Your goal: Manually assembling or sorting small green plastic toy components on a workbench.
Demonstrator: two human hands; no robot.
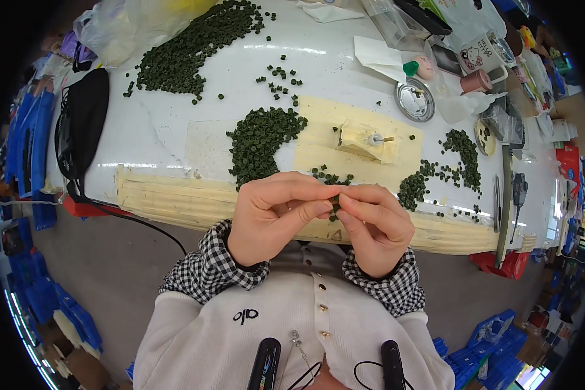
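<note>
My left hand [270,211] and my right hand [380,224] meet over the table's front edge, thumbs and forefingers pinched together. Between the fingertips shows a small dark green part [335,203], mostly covered by the fingers. Just beyond my hands lie loose parts of the same kind [331,177], with a larger heap [260,143] on the left. A block wrapped in cream tape [364,142], with a metal pin standing out of it, sits on a cream taped sheet [315,140] farther back. More green parts [413,188] lie to the right.
A big heap of green parts [195,49] spreads at the back left, near a black face mask [84,123]. At the right are a round metal lid [415,99], a white mug [484,55], tweezers [497,201] and a small dark tool [519,195]. Padded cream tape [169,195] covers the front edge.
</note>
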